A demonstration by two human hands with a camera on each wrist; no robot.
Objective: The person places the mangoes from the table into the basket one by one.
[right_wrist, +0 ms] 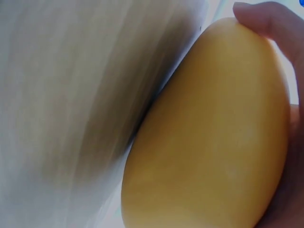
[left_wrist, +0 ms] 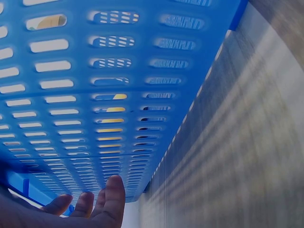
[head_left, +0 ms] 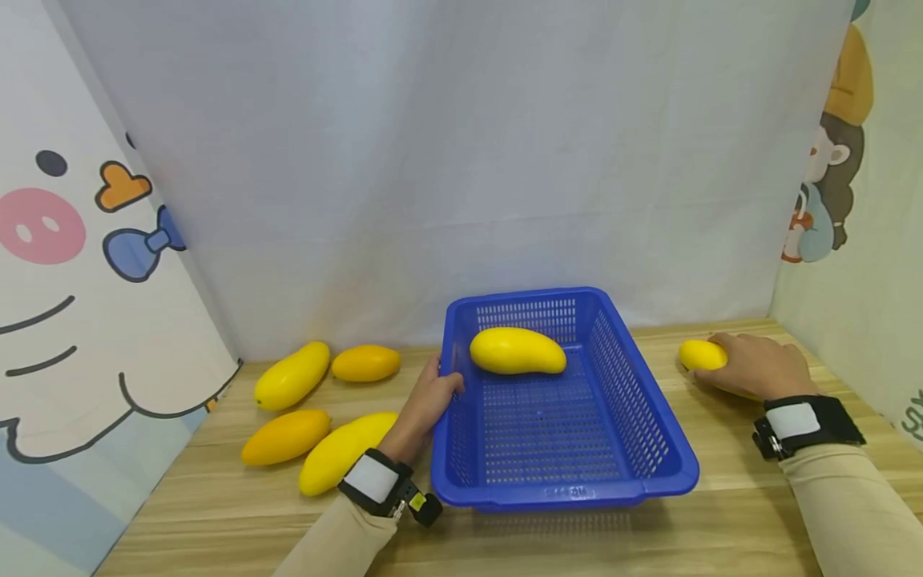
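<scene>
A blue plastic basket (head_left: 544, 494) stands tilted at the middle of the table, its front edge raised. My left hand (head_left: 427, 405) grips its left rim, thumb over the top. In the left wrist view the fingers (left_wrist: 114, 202) lie along the slotted outer wall. Inside the basket, near its back, lies a yellow mango (head_left: 515, 351). Over at the right, my right hand (head_left: 760, 365) holds another yellow mango (head_left: 699, 354) from above. The right wrist view shows that mango (right_wrist: 209, 133) against the wooden surface, with the thumb (right_wrist: 266, 19) curled over one end; the other fingers are mostly hidden.
Left of the basket lie several more mangoes: a yellow one (head_left: 292, 377) and a small orange one (head_left: 366, 364) at the back, an orange one (head_left: 287, 437) and a yellow one (head_left: 346, 453) nearer. A white cloth (head_left: 469, 160) hangs behind the wooden table (head_left: 209, 513).
</scene>
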